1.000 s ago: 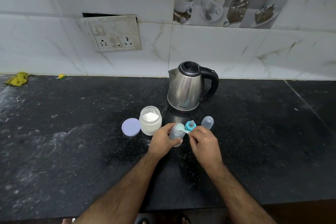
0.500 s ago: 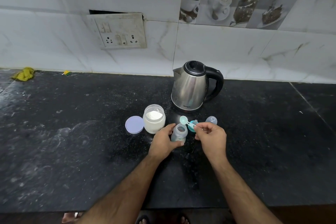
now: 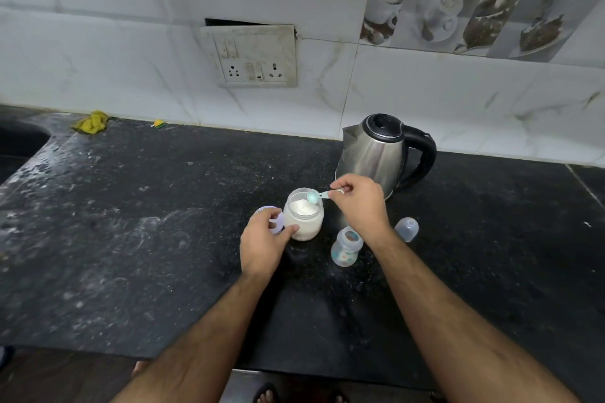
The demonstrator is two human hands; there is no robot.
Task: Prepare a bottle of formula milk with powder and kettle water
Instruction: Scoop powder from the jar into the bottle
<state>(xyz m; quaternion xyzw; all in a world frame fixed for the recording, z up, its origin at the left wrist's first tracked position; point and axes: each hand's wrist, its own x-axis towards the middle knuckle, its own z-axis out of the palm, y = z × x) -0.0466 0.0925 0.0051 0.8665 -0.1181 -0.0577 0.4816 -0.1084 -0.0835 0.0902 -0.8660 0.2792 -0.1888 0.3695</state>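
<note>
An open glass jar of white powder [image 3: 303, 218] stands on the black counter [image 3: 131, 239]. My left hand [image 3: 263, 242] grips the jar's left side. My right hand [image 3: 358, 204] pinches the handle of a small blue scoop [image 3: 313, 197], whose bowl hangs over the jar's mouth. The open baby bottle [image 3: 346, 247] stands uncapped just right of the jar, below my right wrist. The steel kettle [image 3: 381, 154] with black lid and handle stands behind, by the wall.
The jar's lilac lid [image 3: 273, 221] lies left of the jar, partly under my left hand. A clear bottle cap [image 3: 407, 228] lies to the right. A yellow cloth [image 3: 91, 122] sits at the far left near a sink edge. A wall socket [image 3: 252, 57] is above.
My left hand has let go of the bottle and taken the powder jar. My right hand has carried the scoop from above the bottle leftward to the jar's mouth. The camera has shifted left.
</note>
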